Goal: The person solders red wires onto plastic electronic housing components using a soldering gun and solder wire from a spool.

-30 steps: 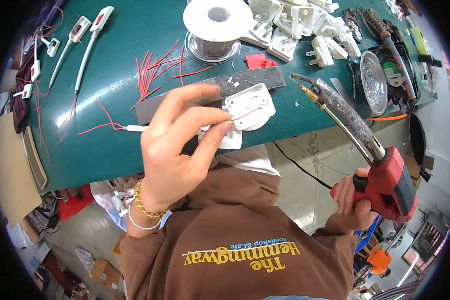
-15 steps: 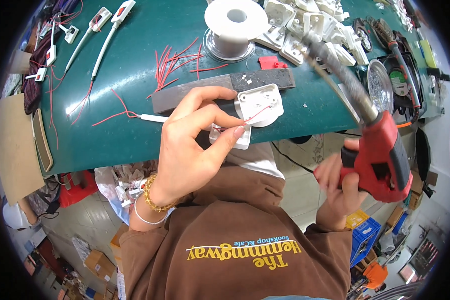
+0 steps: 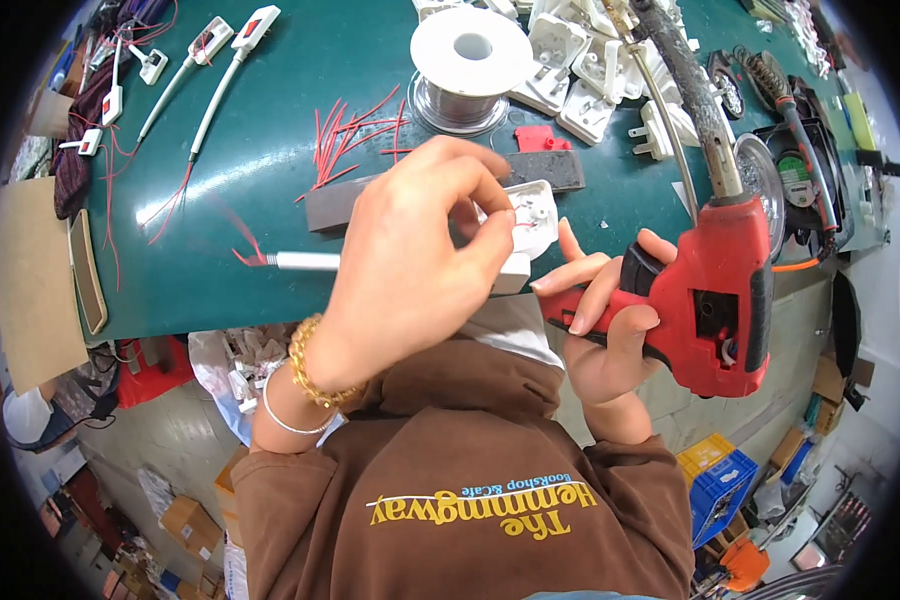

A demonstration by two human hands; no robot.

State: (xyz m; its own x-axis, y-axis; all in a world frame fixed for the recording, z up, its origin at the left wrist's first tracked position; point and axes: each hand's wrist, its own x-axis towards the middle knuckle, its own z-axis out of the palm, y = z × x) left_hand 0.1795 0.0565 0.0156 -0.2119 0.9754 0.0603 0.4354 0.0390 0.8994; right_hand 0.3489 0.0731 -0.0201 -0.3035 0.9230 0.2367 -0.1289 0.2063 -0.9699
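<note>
My left hand is closed, thumb and forefinger pinched on a thin red wire over an opened white plug housing. The fingers cover most of that wire. Under the hand, a second white housing part shows only partly. To the left of the hand runs a white cable with red wires at its end, blurred by motion. My right hand grips a red and black soldering gun. Its long dark barrel points to the far side, away from the plug housing, beside a thin metal tube.
A grey block lies behind the hand, with cut red wires and a solder spool beyond. White plug parts pile up at the far right. Finished-looking switch cables lie far left; a metal dish stands right.
My right hand has brought the soldering gun left and turned it more upright. My left hand has shifted slightly right and farther over the housing, and the cable's red wire ends have moved.
</note>
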